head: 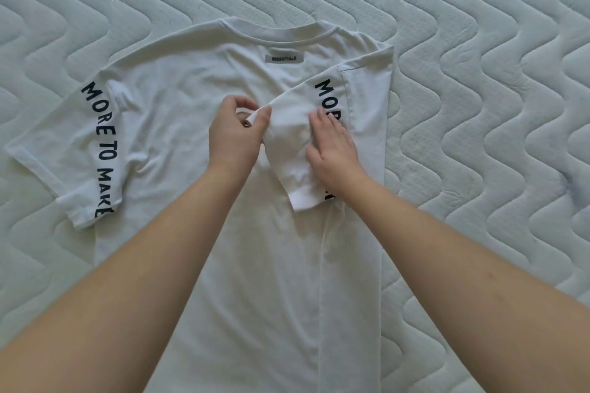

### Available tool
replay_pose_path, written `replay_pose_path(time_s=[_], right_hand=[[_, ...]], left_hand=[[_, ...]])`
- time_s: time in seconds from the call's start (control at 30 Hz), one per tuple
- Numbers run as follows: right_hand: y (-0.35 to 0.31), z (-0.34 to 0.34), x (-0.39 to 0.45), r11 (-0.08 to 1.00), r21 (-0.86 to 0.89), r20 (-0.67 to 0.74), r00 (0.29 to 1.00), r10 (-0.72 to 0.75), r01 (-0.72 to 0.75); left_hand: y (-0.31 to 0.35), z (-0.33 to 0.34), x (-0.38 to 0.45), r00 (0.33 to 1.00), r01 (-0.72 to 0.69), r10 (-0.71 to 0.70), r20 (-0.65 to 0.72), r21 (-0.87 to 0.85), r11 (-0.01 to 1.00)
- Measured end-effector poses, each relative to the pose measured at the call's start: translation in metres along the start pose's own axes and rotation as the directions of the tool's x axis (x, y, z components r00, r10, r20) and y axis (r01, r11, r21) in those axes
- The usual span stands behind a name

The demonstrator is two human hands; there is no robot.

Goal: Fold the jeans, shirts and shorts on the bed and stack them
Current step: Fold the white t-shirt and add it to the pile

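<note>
A white T-shirt point(178, 112) lies flat on the bed with its collar away from me and a grey label under the neckline. Black letters run down both sleeves. The left sleeve point(73, 156) is spread out to the side. The shirt's right side is folded inward, so the right sleeve point(297, 134) lies across the middle of the shirt. My left hand point(233, 134) pinches the corner of that folded sleeve between thumb and fingers. My right hand point(332, 150) rests flat on the sleeve, fingers straight, pressing it down.
The bed is a pale quilted mattress point(479, 73) with a wavy stitched pattern, showing on all sides of the shirt. A faint dark smudge point(571, 188) marks it at the right. No other garment is in view.
</note>
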State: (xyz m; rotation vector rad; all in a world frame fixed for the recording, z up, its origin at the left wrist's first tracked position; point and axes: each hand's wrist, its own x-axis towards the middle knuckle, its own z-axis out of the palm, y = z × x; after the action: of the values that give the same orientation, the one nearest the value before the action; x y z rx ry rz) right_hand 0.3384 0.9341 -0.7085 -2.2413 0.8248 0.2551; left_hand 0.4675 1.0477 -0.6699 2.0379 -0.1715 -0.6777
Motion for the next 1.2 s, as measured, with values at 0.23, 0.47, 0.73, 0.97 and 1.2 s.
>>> replay_pose_path(time_s=[0.23, 0.47, 0.73, 0.97, 1.2], right_hand=[[-0.002, -0.037, 0.008, 0.658, 0.732, -0.108, 0.924, 0.366, -0.175], [0.017, -0.069, 0.024, 0.692, 0.665, -0.092, 0.888, 0.45, -0.281], [0.036, -0.065, 0.023, 0.928, 0.193, -0.137, 0.928, 0.346, -0.317], [0.045, -0.065, 0.014, 0.939, -0.037, 0.03, 0.938, 0.344, -0.343], [0.05, -0.062, 0.007, 0.939, 0.157, -0.061, 0.946, 0.318, -0.305]], left_hand=[[-0.003, 0.023, -0.029, 0.985, -0.171, 0.166, 0.047, 0.126, 0.977], [0.024, 0.067, -0.062, 0.653, -0.756, 0.609, 0.45, 0.344, 0.557], [-0.016, 0.05, -0.068, 0.796, -0.604, 0.467, 0.386, 0.452, 0.657], [-0.038, 0.042, -0.071, 0.935, -0.274, 0.171, 0.309, 0.329, 0.904], [-0.042, 0.043, -0.097, 0.85, -0.527, 0.473, 0.233, 0.403, 0.749]])
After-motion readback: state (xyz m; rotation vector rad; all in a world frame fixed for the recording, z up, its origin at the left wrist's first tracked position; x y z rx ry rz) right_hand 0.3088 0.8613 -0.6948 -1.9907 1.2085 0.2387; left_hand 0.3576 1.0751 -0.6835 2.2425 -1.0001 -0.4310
